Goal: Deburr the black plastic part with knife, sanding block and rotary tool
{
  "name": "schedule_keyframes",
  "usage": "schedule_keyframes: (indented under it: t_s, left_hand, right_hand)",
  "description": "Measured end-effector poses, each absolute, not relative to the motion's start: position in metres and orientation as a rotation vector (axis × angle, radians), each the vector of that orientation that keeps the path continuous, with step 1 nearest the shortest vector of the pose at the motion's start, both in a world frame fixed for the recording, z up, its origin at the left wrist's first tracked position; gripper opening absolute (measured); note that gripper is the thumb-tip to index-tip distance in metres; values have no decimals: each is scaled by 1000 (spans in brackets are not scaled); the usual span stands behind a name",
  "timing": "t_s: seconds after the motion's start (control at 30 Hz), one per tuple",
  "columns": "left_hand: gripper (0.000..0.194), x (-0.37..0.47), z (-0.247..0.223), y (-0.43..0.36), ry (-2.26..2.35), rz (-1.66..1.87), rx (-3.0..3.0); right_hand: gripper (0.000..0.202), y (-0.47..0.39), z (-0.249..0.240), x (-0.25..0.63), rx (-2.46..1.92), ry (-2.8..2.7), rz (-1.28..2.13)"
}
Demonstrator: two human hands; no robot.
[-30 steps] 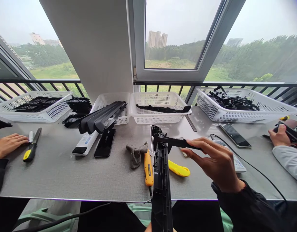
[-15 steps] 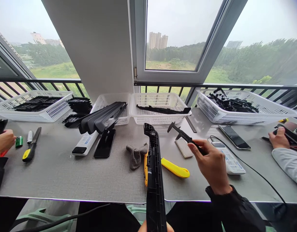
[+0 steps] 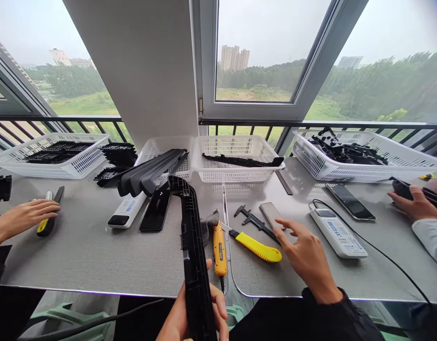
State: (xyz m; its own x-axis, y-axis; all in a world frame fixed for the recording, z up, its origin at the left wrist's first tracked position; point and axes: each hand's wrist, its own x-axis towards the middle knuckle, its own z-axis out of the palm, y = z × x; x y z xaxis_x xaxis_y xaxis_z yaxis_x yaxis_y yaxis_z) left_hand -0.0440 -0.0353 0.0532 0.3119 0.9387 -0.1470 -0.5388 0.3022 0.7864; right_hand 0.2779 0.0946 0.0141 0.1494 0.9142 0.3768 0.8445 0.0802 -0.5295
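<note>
My left hand grips a long black plastic trim piece by its lower end. The piece stands tilted up over the table's front edge, its ribbed side showing and its curved tip near the phone. A black caliper lies on the table. Over its near end is my right hand, fingers apart; whether a fingertip touches the caliper I cannot tell. Left of that hand lies a yellow knife with its blade out. An orange corded tool rests beside the trim piece, partly over a grey cloth-like item.
White baskets with black parts line the back. Several dark trim pieces lean on one. Phones, white power banks and a cable are on the table. Co-workers' hands reach in at both sides, one over a yellow-black knife.
My right hand has lowered the caliper to the table and opened. My left hand has moved the trim piece left, uncovering the orange tool. The left co-worker's hand has moved to the knife.
</note>
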Motion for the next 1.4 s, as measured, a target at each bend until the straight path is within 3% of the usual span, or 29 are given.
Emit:
schedule_keyframes:
  t_s: [0.13,0.27,0.47,0.53,0.67,1.23,1.4]
  left_hand:
    - [97,-42,64,-25,602,1072,690]
    - [101,-40,71,-14,612,1049,638]
    - [104,-38,56,-7,572,1022,590]
    - [95,-36,51,-8,556,1005,566]
    - [58,-32,53,-9,490,983,573]
    - [45,-47,73,-20,735,1229,501]
    - [47,-63,74,-4,934,1330,539]
  right_hand:
    - [49,113,2,292,-1811,-1669,75]
    - [57,125,-16,294,-1823,-1694,50]
    - [54,124,-30,291,-1788,-1667,16]
    - [54,123,-31,291,-1782,-1660,18]
    - [55,122,-30,292,-1789,-1644,20]
    - [51,112,-11,279,-1704,-1682,-26]
    - [36,78,6,238,-1538,-1965,274]
